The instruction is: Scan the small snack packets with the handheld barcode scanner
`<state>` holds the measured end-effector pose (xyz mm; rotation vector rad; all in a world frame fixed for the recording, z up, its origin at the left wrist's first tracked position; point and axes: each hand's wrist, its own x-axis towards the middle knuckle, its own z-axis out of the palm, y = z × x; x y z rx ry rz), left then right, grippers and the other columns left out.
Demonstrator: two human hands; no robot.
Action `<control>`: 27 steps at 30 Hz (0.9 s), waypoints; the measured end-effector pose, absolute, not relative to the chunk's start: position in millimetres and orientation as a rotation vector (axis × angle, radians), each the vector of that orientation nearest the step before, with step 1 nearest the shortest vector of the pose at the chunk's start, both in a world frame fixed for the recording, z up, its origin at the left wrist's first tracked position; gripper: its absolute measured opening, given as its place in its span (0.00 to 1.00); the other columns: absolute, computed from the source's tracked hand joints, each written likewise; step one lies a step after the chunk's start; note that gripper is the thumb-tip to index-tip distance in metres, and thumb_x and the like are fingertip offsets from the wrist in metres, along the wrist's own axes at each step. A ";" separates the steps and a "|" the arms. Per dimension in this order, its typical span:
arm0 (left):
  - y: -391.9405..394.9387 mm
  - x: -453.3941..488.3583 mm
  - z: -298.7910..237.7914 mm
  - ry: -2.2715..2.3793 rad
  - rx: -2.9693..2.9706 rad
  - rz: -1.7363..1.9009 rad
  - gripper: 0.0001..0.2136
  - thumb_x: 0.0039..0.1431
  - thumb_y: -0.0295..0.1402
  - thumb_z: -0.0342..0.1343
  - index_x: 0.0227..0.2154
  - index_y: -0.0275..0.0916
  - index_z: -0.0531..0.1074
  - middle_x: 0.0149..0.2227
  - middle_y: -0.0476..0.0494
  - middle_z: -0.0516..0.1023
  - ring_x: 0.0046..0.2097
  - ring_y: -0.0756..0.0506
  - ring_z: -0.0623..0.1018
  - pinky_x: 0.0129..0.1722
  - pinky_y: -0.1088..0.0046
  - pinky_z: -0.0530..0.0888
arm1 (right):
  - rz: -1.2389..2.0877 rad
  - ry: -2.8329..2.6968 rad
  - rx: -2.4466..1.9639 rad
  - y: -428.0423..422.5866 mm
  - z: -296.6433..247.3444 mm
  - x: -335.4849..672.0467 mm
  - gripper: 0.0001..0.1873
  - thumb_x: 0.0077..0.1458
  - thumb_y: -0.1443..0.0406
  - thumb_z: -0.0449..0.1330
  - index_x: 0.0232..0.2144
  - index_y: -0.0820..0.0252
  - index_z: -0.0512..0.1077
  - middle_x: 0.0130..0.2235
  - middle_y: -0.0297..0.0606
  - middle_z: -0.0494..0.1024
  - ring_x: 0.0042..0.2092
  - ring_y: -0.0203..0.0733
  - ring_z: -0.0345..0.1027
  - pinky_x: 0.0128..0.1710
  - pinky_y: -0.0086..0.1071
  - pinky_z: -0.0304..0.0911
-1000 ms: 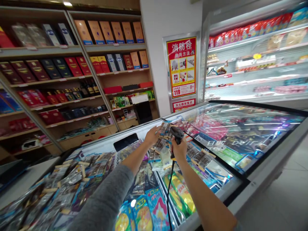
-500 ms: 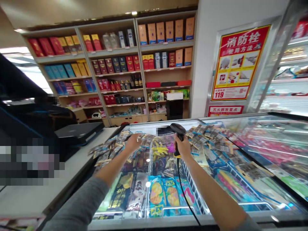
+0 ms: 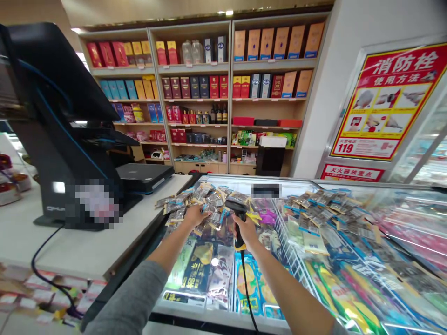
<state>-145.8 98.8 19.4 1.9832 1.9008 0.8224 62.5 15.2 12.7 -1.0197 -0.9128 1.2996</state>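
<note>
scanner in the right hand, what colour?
Black barcode scanner, yellow band at the handle's base, gripped by the right hand; head view.

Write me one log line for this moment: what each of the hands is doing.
left hand: on small packets | right hand: grips barcode scanner | place: over freezer

Black POS terminal point(image 3: 52, 116) at left edge of desk point(image 3: 87, 251), dark cable point(image 3: 32, 267) hanging over front edge. Flat black device point(image 3: 143, 177) at far right corner. Wall shelves point(image 3: 230, 100) of boxed liquor behind. Red fire-hydrant poster point(image 3: 391, 107) right. Ice-cream packs point(image 3: 251, 284) under freezer glass.
</note>
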 end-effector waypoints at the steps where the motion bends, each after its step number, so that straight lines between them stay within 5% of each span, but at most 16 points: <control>1: 98.7 -146.1 18.8 1.943 1.986 0.773 0.14 0.46 0.39 0.65 0.20 0.39 0.65 0.26 0.44 0.73 0.38 0.39 0.76 0.40 0.67 0.69 | 1.305 -0.900 -1.012 14.4 12.6 62.0 0.20 0.38 0.52 0.65 0.23 0.55 0.61 0.14 0.24 0.65 0.13 0.31 0.55 0.11 0.26 0.52; 13: 79.5 -105.5 21.4 1.528 1.594 1.513 0.18 0.41 0.34 0.65 0.38 0.39 0.72 0.35 0.45 0.79 0.40 0.42 0.78 0.41 0.67 0.73 | 1.381 -0.837 -0.993 7.1 5.6 79.7 0.20 0.39 0.53 0.67 0.27 0.57 0.64 0.16 0.24 0.66 0.14 0.32 0.57 0.11 0.27 0.54; 17: 79.8 -99.8 22.7 1.615 1.808 1.266 0.15 0.38 0.31 0.64 0.33 0.40 0.76 0.31 0.48 0.80 0.37 0.43 0.78 0.42 0.66 0.72 | 1.367 -0.858 -0.974 4.9 4.3 87.3 0.20 0.40 0.53 0.66 0.29 0.57 0.65 0.16 0.24 0.67 0.14 0.32 0.57 0.12 0.27 0.54; 22: 77.0 -101.5 23.6 1.643 1.841 0.981 0.16 0.29 0.30 0.68 0.28 0.41 0.79 0.20 0.51 0.75 0.28 0.44 0.75 0.31 0.69 0.72 | 1.350 -0.869 -0.990 4.1 5.6 91.8 0.20 0.40 0.52 0.66 0.26 0.57 0.64 0.16 0.25 0.66 0.14 0.32 0.57 0.11 0.27 0.55; 27: 69.6 -89.6 11.0 1.374 1.306 1.250 0.16 0.33 0.37 0.68 0.30 0.37 0.79 0.27 0.45 0.79 0.27 0.45 0.76 0.26 0.70 0.73 | 1.315 -0.962 -0.983 1.4 4.2 91.5 0.19 0.43 0.51 0.65 0.29 0.57 0.64 0.17 0.24 0.66 0.13 0.33 0.57 0.11 0.27 0.53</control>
